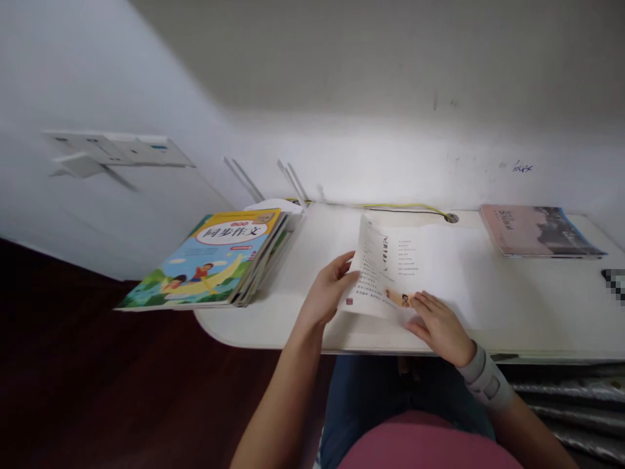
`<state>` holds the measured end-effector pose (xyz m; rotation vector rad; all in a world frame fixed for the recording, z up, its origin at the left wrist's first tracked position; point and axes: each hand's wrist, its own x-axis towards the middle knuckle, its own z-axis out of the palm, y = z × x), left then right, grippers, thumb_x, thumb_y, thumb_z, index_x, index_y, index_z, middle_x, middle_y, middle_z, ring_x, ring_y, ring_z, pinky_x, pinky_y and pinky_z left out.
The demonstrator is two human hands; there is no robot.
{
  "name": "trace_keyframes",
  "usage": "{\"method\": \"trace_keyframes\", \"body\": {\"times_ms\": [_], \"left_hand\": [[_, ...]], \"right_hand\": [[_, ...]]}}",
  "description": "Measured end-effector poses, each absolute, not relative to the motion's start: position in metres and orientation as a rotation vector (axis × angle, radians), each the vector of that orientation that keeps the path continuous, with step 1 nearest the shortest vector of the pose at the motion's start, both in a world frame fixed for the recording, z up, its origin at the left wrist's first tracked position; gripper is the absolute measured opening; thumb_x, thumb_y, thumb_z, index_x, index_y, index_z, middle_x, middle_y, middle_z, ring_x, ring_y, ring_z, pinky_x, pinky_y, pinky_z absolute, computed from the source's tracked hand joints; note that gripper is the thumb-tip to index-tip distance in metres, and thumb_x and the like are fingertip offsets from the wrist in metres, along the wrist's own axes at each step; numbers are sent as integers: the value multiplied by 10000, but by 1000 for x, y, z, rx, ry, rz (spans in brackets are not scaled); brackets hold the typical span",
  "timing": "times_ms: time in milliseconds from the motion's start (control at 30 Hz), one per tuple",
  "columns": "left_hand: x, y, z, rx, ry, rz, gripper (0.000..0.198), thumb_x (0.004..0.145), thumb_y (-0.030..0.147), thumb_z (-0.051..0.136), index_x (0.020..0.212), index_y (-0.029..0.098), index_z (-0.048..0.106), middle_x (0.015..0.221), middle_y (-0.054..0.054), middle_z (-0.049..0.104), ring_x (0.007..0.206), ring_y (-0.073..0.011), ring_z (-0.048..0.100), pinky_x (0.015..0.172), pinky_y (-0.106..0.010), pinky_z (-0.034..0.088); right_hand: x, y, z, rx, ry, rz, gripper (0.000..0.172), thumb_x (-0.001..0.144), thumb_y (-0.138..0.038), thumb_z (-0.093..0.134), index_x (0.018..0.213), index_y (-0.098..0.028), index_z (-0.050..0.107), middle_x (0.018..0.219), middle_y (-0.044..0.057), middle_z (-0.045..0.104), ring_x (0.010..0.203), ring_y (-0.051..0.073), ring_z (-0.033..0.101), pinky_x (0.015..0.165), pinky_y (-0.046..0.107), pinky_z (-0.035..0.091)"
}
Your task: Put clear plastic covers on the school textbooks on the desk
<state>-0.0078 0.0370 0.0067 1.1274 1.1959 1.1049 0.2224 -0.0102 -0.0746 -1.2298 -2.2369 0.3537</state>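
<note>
A printed page (378, 260) lies at the middle of a white tabletop (273, 329), close to the front edge. The left hand (336, 286) has its fingers closed on the page's left edge. The right hand (442, 329), above a grey wristband (487, 379), rests open on the lower right part, thumb spread. A stack of colourful books (209, 260) sits left; pink-covered books (525, 231) lie right.

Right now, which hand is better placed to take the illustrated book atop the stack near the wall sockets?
Probably your left hand: it is at the left edge of the printed page, nearer the illustrated book. Your right hand, at the page's lower edge, is farther away.
</note>
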Motion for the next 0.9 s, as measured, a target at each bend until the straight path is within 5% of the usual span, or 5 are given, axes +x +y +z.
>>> {"method": "trace_keyframes", "body": {"times_ms": [267,533,700,800,900], "left_hand": [[86,48,48,1410,885,1120,508,754,278,614,1226,118,518,1062,-116,664,863,-195,636,745,-310,496],[156,36,31,1874,691,856,446,894,373,445,1286,162,481,1100,-112,655,916,-209,644,785,-336,513],[146,39,-25,2189,837,902,416,894,326,451,1279,172,481,1323,-139,525,1229,-247,477,1029,-437,374],[122,41,-66,2330,1206,802,484,888,362,456,1301,110,444,1394,-207,424,1311,-305,373,1048,-521,326],[101,40,-94,2412,1339,693,592,890,438,437,1336,52,387,1414,-255,372,1328,-321,344,1049,-510,338]], "right_hand": [[277,20,-42,-956,-1355,1412,782,817,-751,157,1433,-282,265,1371,125,487,1150,254,561,963,481,441],[343,47,-14,-1074,-1022,1495,749,780,-787,228,1168,-240,562,1076,60,672,1003,246,624,831,414,501],[384,47,-37,-1170,-888,1422,288,689,-446,644,887,-244,593,784,-26,687,729,181,651,692,318,520],[392,44,-50,-1255,-918,1412,214,564,-228,671,743,-213,556,620,-47,643,564,144,605,569,268,498],[392,39,-60,-1302,-953,1386,212,544,-197,631,744,-202,560,660,-20,669,592,168,626,572,293,511]]}}
